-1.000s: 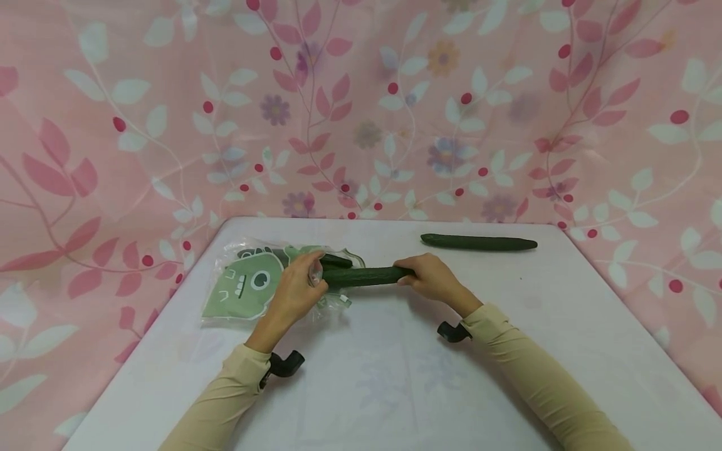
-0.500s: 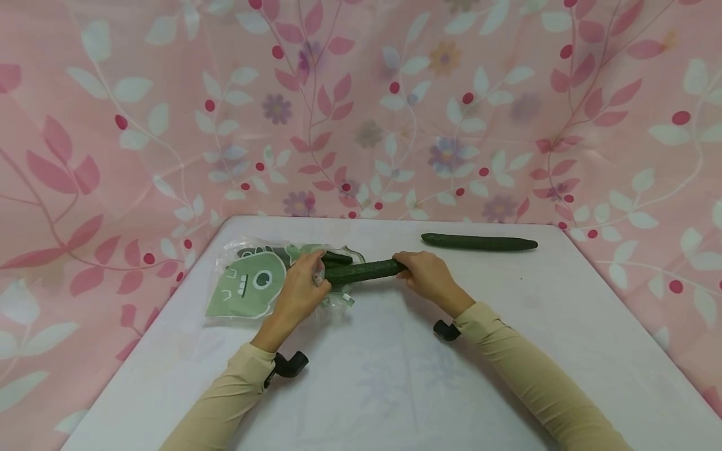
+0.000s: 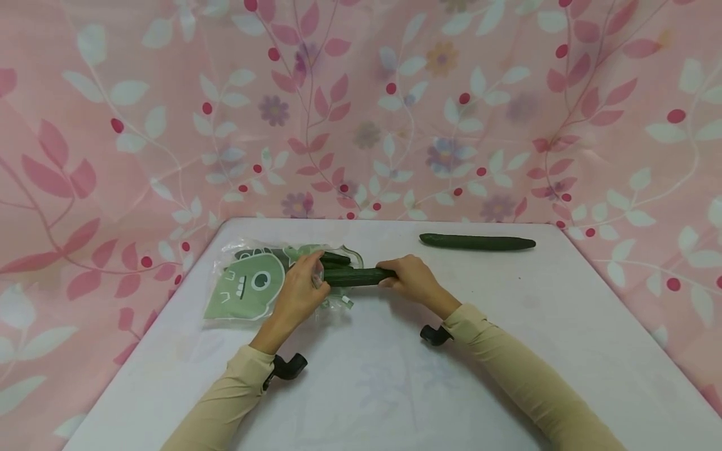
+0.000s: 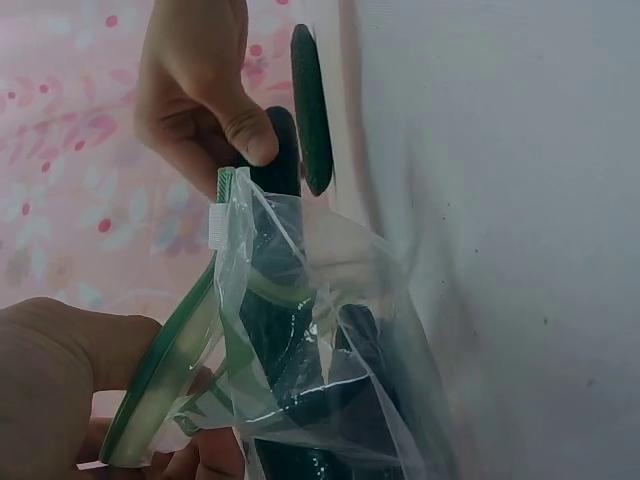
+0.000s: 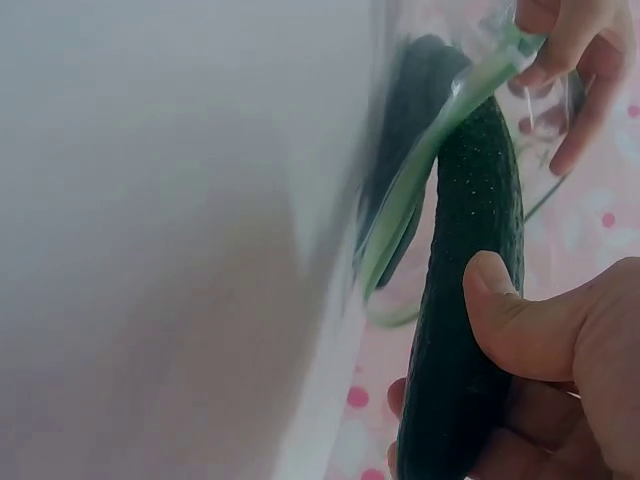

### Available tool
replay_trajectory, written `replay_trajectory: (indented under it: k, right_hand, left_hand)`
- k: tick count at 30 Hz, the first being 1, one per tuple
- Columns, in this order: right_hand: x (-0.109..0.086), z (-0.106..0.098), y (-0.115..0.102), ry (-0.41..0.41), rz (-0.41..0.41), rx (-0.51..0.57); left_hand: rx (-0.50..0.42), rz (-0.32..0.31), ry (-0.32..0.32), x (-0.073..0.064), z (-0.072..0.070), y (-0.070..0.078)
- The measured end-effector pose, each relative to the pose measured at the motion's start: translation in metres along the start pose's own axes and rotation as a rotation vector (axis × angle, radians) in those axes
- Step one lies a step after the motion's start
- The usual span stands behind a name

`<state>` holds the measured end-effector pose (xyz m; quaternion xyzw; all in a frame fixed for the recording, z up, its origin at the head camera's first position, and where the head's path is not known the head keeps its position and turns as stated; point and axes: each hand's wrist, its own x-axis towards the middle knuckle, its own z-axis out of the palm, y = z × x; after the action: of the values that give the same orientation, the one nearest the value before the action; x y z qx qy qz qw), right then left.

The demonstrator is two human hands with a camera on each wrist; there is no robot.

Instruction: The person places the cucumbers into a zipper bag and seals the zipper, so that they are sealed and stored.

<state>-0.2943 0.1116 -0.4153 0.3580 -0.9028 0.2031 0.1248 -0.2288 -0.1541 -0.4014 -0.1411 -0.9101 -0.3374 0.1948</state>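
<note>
My right hand [image 3: 414, 279] grips the outer end of a dark green cucumber [image 3: 358, 277], thumb on top in the right wrist view. The cucumber's other end lies inside a clear zip bag [image 4: 320, 250] printed with a green one-eyed cartoon face [image 3: 248, 285]. With my left hand [image 3: 301, 285] I pinch the bag's green zip edge [image 4: 160, 375], and its mouth stands open around the cucumber. Another cucumber [image 5: 400, 150] shows inside the bag, beside the one I hold. The far end of the held cucumber is hidden behind my left hand in the head view.
A separate cucumber [image 3: 477, 242] lies near the back right of the white table [image 3: 366, 376]. Behind the table hangs a pink floral cloth [image 3: 361, 113]. A black wrist camera [image 3: 290, 366] sits at my left cuff, and another wrist camera [image 3: 435, 335] at my right.
My right hand has moved left, pushing the cucumber deeper into the bag, so less of it shows. My left hand keeps its hold on the bag with little movement.
</note>
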Motion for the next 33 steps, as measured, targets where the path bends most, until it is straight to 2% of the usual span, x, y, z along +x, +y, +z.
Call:
replay_trajectory:
  k: [8, 14, 19, 23, 28, 33]
  right_hand:
    - [0.027, 0.002, -0.030, -0.034, -0.003, -0.004]
    - [0.039, 0.010, -0.047, -0.074, 0.018, -0.017]
    - [0.046, 0.016, -0.055, -0.119, 0.063, 0.057]
    - [0.049, 0.018, -0.057, -0.125, 0.106, 0.151]
    - [0.045, 0.027, -0.049, -0.127, 0.131, 0.192]
    - [0.038, 0.034, -0.036, -0.143, 0.070, 0.212]
  left_hand:
    - [0.001, -0.001, -0.004, 0.000, -0.001, 0.001]
    - [-0.018, -0.017, -0.009, -0.001, 0.000, 0.001]
    - [-0.013, -0.012, -0.023, -0.002, 0.000, 0.000]
    - [-0.005, -0.014, -0.024, -0.002, 0.000, 0.000]
    - [-0.015, -0.027, -0.029, -0.002, 0.001, 0.001]
    - [0.003, -0.031, -0.017, -0.002, 0.003, 0.001]
